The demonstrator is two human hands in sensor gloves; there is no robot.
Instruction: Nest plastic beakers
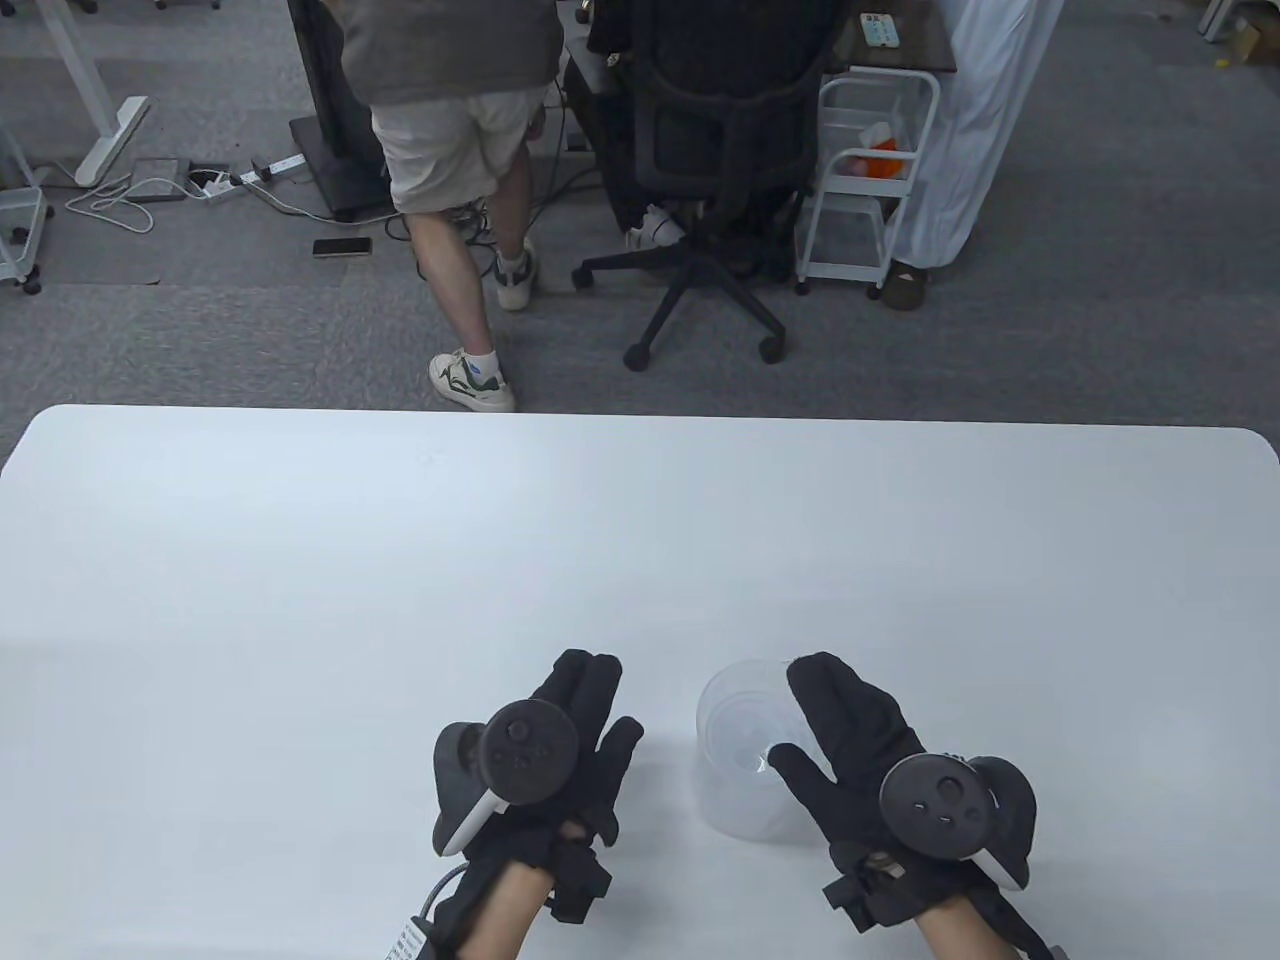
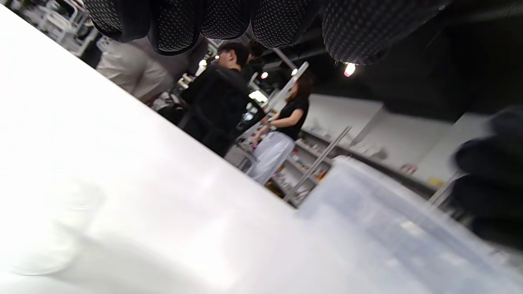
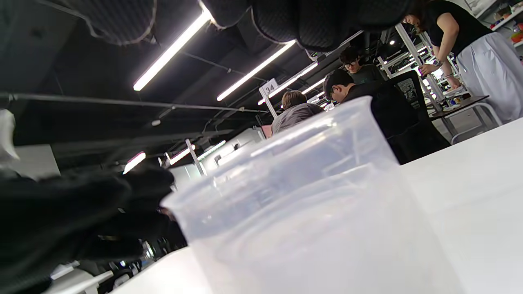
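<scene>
A translucent plastic beaker (image 1: 735, 725) stands upright on the white table (image 1: 400, 560), near the front edge. In the right wrist view the beaker (image 3: 310, 212) fills the middle, and further rims show inside it, so smaller beakers sit nested within. My right hand (image 1: 808, 715) is spread over the beaker's right rim, with the fingers (image 3: 318, 20) above it and no visible grip. My left hand (image 1: 600, 700) is open just left of the beaker, apart from it and low over the table. The left wrist view shows the beaker (image 2: 388, 228) blurred at the right.
The table stretches wide to the left, right and far side of the hands. Beyond its far edge are a standing person (image 1: 450, 150), a black office chair (image 1: 720, 150) and a white cart (image 1: 870, 170) on the grey carpet.
</scene>
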